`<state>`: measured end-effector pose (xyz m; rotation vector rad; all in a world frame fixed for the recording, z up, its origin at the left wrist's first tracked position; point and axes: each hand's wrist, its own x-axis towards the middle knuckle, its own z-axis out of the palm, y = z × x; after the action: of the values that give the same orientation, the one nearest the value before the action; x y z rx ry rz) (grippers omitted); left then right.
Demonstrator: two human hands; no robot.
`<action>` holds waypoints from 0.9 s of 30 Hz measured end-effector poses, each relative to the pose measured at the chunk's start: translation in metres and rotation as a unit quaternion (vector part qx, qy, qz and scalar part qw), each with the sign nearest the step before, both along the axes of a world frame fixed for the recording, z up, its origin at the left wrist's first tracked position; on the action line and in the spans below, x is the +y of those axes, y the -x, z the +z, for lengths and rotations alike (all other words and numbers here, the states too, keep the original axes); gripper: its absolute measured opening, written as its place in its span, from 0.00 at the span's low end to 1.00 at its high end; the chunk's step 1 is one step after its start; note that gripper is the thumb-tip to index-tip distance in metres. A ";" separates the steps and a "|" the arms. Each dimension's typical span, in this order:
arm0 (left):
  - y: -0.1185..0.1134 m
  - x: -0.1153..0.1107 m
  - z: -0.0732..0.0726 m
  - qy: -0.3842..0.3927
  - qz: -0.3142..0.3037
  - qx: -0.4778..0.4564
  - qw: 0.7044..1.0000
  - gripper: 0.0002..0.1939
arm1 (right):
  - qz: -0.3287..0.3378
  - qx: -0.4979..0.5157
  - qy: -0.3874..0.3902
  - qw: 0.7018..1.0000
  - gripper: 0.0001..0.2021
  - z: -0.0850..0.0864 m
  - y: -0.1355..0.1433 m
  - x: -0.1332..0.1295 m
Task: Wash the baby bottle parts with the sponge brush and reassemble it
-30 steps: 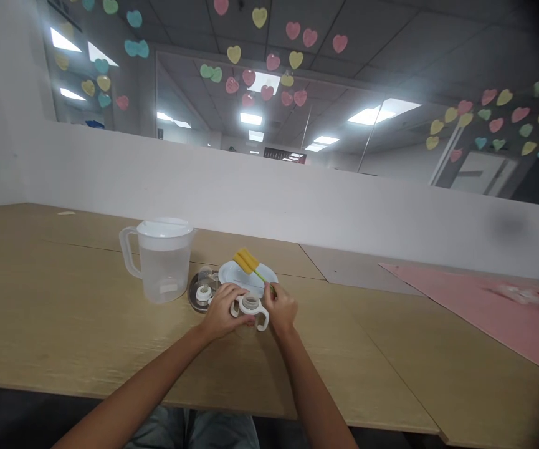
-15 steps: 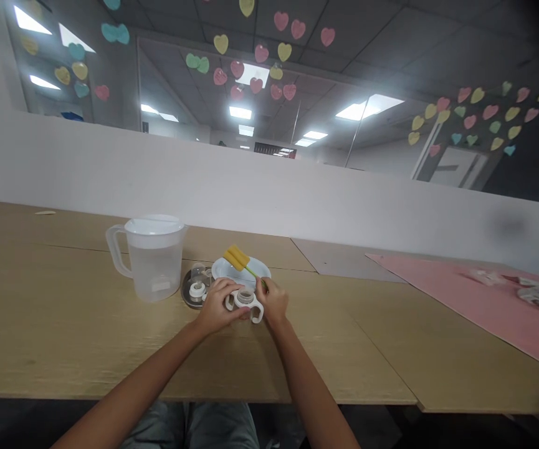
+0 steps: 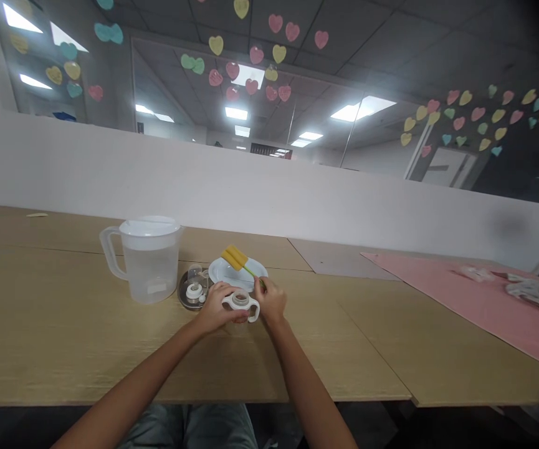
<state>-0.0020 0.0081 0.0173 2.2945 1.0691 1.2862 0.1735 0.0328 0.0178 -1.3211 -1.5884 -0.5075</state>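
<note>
My left hand [image 3: 216, 308] is closed around a baby bottle [image 3: 240, 299] with white curved side handles, its open mouth facing up and its body mostly behind my fingers. In my right hand [image 3: 273, 300] is the thin green handle of a bottle brush with a yellow sponge head [image 3: 234, 257]. The sponge points up and to the left, above a white oval plate [image 3: 217, 274] and outside the bottle. Left of my hands, a round metal tray [image 3: 183, 302] carries a white bottle cap ring [image 3: 194, 292] and a clear dome cover [image 3: 195, 273].
A large clear pitcher [image 3: 151, 265] with a white lid stands left of the tray, liquid inside. A pink sheet [image 3: 460, 293] with crumpled whitish material [image 3: 538, 292] lies at the right. A white wall [image 3: 250, 187] runs behind the wooden table [image 3: 86, 349].
The view has shifted slightly, so the pitcher, tray and plate appear a little further left. The bottle is turned slightly in my left hand. Both hands keep their holds.
</note>
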 end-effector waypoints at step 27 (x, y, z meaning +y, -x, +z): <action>0.020 0.012 0.082 -0.071 0.065 -0.010 0.995 0.28 | 0.005 -0.134 0.031 0.991 0.25 0.090 -0.041 -0.120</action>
<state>-0.0221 0.0203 0.0991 2.3411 1.1718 1.4766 0.2149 -0.0874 0.1073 -1.3333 -1.8424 -0.6545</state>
